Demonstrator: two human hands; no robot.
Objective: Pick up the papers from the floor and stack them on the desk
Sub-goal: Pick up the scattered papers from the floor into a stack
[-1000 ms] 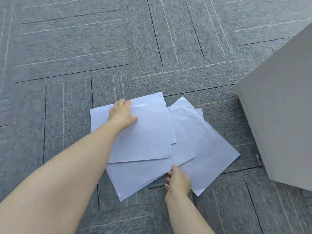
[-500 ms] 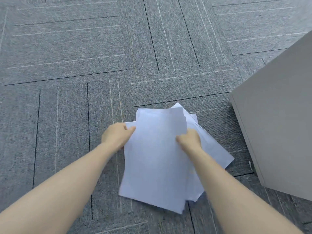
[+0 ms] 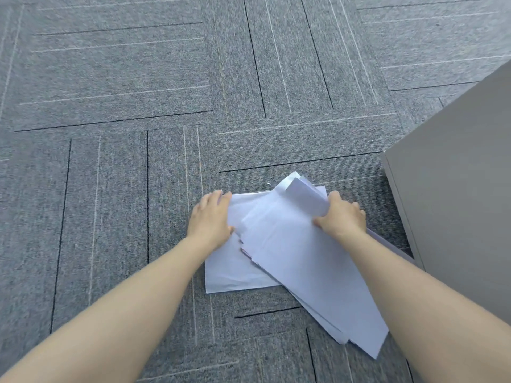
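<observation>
Several white papers (image 3: pixel 293 261) lie in a loose, overlapping pile on the grey carpet. My left hand (image 3: pixel 211 219) presses on the pile's left edge, fingers over the lowest sheet. My right hand (image 3: pixel 341 217) grips the upper sheets at their far right edge, and one corner curls up beside the thumb. The upper sheets fan out toward the lower right. The desk top is out of view.
A grey cabinet or desk side (image 3: pixel 453 189) stands close on the right, its lower corner just beyond the papers. Grey carpet tiles (image 3: pixel 138 106) with thin light and dark lines stretch to the left and beyond.
The spread sheets have been gathered into one pile. My right hand moved from the near edge to the far right edge. The lifted top sheet now lies lower.
</observation>
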